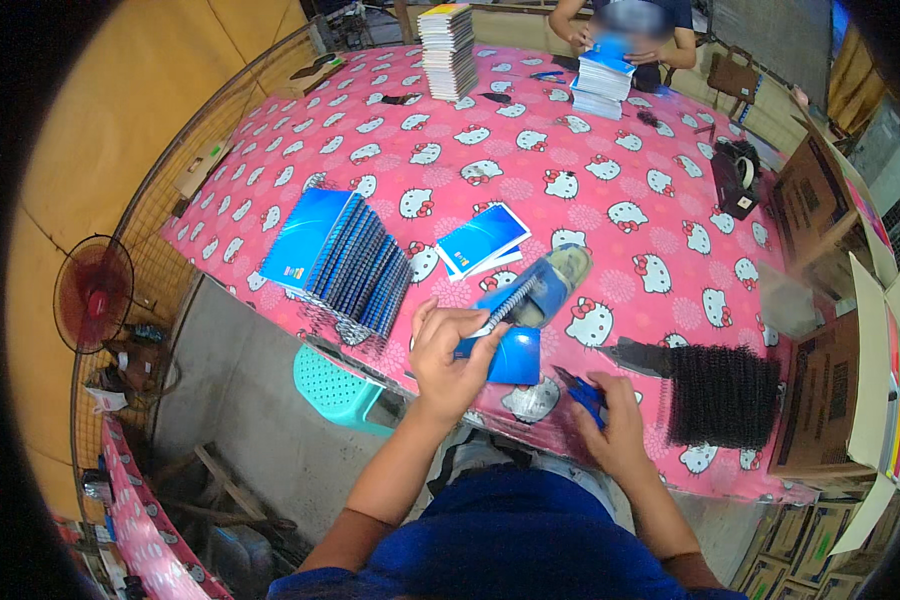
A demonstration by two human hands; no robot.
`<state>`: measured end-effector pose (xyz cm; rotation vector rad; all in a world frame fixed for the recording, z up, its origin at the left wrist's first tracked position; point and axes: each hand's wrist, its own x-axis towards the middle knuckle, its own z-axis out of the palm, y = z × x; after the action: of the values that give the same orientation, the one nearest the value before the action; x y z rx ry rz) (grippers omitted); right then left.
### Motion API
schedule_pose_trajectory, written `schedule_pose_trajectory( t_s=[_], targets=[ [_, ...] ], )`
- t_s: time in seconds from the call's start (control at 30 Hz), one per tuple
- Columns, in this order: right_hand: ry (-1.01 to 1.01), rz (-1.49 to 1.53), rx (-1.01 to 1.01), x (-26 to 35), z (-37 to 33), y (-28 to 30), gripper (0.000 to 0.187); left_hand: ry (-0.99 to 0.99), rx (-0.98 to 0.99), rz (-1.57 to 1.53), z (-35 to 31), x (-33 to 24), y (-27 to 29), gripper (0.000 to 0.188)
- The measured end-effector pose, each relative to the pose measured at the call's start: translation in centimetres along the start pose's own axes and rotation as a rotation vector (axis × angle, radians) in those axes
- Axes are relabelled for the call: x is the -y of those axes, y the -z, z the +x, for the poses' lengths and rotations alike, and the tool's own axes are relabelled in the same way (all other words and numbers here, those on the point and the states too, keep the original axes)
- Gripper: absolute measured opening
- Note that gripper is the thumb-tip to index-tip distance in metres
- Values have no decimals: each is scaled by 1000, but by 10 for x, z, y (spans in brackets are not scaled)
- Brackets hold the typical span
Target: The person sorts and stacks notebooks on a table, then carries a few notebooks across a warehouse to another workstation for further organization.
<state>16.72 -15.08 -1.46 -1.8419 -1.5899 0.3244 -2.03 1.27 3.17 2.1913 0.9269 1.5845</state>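
Observation:
My left hand pinches the bound edge of a small blue notebook near the table's front edge. A dark spiral coil runs up along that edge, beyond my fingers. My right hand is closed around blue-handled pliers, their dark jaws pointing toward the notebook and apart from it. Just beyond the notebook lies a rounded, blue and greenish see-through object whose kind I cannot make out. Loose blue covers lie farther back. To the left stands a stack of blue spiral-bound notebooks.
Black spiral coils are piled at the right, beside open cardboard boxes. At the far side, a person handles a stack of blue-covered books; another tall stack stands nearby. A turquoise stool is below the front edge.

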Motion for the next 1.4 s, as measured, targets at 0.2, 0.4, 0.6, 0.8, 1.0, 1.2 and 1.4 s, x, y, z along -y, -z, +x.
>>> schedule_pose_trajectory(
  t_s=[0.2, 0.4, 0.6, 0.8, 1.0, 1.2, 1.4],
  targets=[
    [208, 249, -120, 78, 52, 5, 40, -84, -41, 58, -3, -12, 7, 19],
    [-33, 605, 126, 82, 51, -5, 34, -127, -6, 55, -9, -7, 16, 19],
    [-533, 1242, 455, 43, 40, -24, 38, -185, 43, 74, -15, 7, 15, 19],
    [32, -371, -6, 4, 17, -12, 43, -33, 133, -16, 4, 8, 38, 21],
    [587, 152, 312, 130, 126, -23, 50, -2, 266, 2, 20, -2, 89, 21],
    [260, 1362, 0, 215, 244, -60, 34, 352, -687, -209, 64, 86, 148, 59],
    [636, 607, -224, 195, 303, -154, 33, 536, -549, -188, 69, 129, 127, 57]
  ],
)
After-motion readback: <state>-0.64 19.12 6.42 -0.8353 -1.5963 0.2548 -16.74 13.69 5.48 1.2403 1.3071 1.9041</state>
